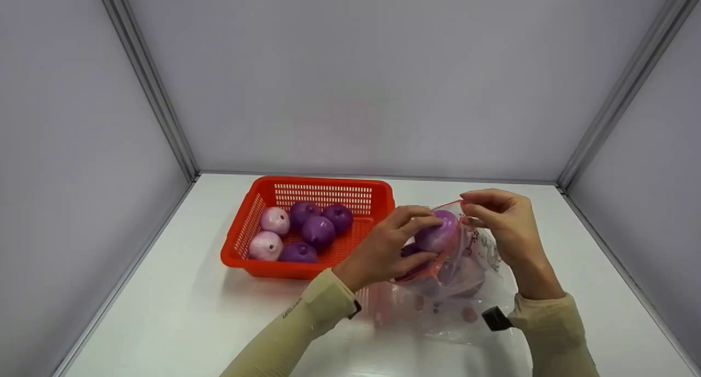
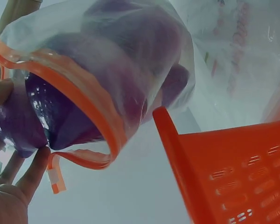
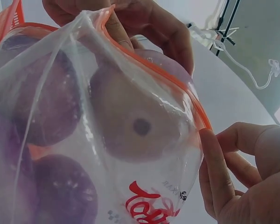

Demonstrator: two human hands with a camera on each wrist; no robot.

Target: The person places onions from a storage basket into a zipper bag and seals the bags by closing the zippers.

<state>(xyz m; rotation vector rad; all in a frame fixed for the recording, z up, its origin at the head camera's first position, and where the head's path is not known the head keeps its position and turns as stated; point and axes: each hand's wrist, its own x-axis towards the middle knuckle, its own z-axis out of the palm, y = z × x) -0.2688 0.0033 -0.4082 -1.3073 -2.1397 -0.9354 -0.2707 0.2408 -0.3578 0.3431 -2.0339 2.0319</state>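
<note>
The left hand (image 1: 386, 248) has its grip curled round a purple onion (image 1: 438, 233) at the mouth of a clear zip bag (image 3: 116, 186); the onion's tip shows between the left fingers, its dark-spotted root end facing the bag film. The right hand (image 1: 509, 223) pinches the bag's orange rim (image 2: 91, 105). The bag, already containing more onions, opens towards a red basket (image 1: 241, 264) of six onions, two pale, four purple, on the white tabletop (image 1: 181, 311).

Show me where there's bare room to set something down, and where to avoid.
Bare: white table left of the red basket; the basket's floor at its right end; the strip right of the right hand. Crowded: the basket's left side, holding onions, and around the plastic bag, where the left hand grips another onion.
</note>
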